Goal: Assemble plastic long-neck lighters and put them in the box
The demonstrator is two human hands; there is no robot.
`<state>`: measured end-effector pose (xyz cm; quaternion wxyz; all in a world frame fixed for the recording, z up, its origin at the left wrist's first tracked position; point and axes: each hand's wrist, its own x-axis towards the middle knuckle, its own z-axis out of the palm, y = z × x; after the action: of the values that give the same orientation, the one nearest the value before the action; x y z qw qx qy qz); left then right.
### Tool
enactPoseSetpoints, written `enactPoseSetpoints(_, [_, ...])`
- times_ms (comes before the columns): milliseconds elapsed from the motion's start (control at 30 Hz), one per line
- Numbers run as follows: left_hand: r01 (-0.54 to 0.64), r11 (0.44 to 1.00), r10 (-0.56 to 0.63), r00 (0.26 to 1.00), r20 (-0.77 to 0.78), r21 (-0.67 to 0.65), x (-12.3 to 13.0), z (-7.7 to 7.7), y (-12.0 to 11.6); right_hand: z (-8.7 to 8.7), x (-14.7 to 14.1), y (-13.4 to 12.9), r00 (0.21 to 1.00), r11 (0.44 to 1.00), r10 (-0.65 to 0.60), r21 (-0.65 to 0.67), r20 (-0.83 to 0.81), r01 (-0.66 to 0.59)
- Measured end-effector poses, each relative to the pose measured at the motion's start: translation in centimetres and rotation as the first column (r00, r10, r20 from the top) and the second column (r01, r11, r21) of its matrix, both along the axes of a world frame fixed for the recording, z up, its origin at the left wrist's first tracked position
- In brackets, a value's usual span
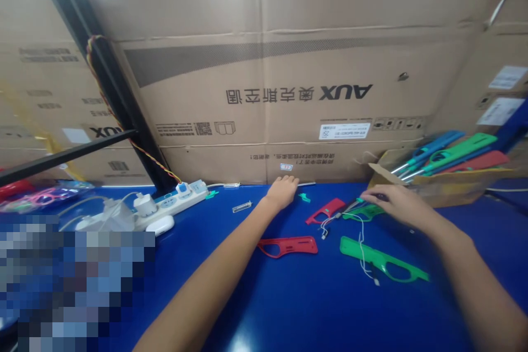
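Note:
My left hand (282,192) is at the back of the blue table, its fingers bent and close together. A thin metal rod (307,183) lies just right of its fingertips; what is under the fingers is hidden. My right hand (390,201) has its fingers closed round a dark, narrow piece (380,197), partly hidden. Beneath it lies a green lighter shell half (367,212), with a red shell half (330,210) and white wires (324,228) to its left. Nearer me are another red shell half (295,245) and a longer green shell half (381,258) crossed by a wire.
An open cardboard box (445,187) at the right holds several long lighters (460,154). Left are a power strip (173,206) with plugs and a white case (160,225). A small clear tube (242,207) lies midway. Large cartons (289,66) wall off the back.

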<state>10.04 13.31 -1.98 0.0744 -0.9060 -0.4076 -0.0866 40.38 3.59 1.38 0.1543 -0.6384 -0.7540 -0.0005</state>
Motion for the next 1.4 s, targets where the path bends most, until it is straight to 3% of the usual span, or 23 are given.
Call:
enactPoseSetpoints(133, [-0.01, 0.999, 0.011, 0.999, 0.034, -0.034, -0.6, -0.4, -0.3, -0.2, -0.1, 0.1, 0.995, 0.986, 0.087, -0.136, -0.057, -0.094])
enactPoseSetpoints(300, [0.032, 0.997, -0.017, 0.978, 0.207, -0.065, -4.8, 0.0, -1.7, -1.2, -1.3, 0.6, 0.992, 0.991, 0.124, -0.048, -0.025, -0.125])
enactPoseSetpoints(433, [0.045, 0.996, -0.011, 0.916, 0.402, -0.077, -8.5, 0.7, -4.4, -1.7, -2.6, 0.6, 0.965, 0.961, 0.261, -0.082, -0.027, -0.263])
enactPoseSetpoints(500, [0.138, 0.971, 0.025, 0.756, 0.654, -0.196, -9.9, 0.8, -6.4, -1.9, -3.2, 0.6, 0.949, 0.945, 0.312, -0.091, -0.033, -0.314])
enactPoseSetpoints(567, [0.196, 0.942, 0.09, 0.63, 0.771, -0.271, -11.0, 0.8, -8.3, -2.2, -3.6, 0.7, 0.943, 0.938, 0.328, -0.1, -0.049, -0.332])
enactPoseSetpoints(700, [0.177, 0.933, 0.187, 0.503, 0.844, -0.312, -12.1, 0.5, -10.9, -2.3, -4.0, 1.0, 0.932, 0.926, 0.352, -0.112, -0.09, -0.36])
enactPoseSetpoints(833, [0.168, 0.921, 0.256, 0.419, 0.871, -0.351, -12.3, 0.0, -11.2, -1.3, -4.4, 0.6, 0.954, 0.964, 0.259, -0.018, -0.154, -0.265])
enactPoseSetpoints(933, [0.214, 0.87, 0.357, 0.346, 0.868, -0.444, -12.1, -0.4, -11.1, -0.4, -4.9, 0.0, 0.951, 0.973, 0.218, 0.124, -0.222, -0.194])
enactPoseSetpoints(1100, [0.317, 0.775, 0.498, 0.225, 0.837, -0.547, -11.4, -0.4, -11.6, 0.6, -6.2, -0.9, 0.937, 0.924, 0.241, 0.356, -0.253, -0.141])
enactPoseSetpoints(1400, [0.34, 0.764, 0.541, 0.123, 0.832, -0.548, -11.2, 0.4, -12.2, 1.6, -7.8, -2.5, 0.853, 0.811, 0.303, 0.584, -0.425, 0.003])
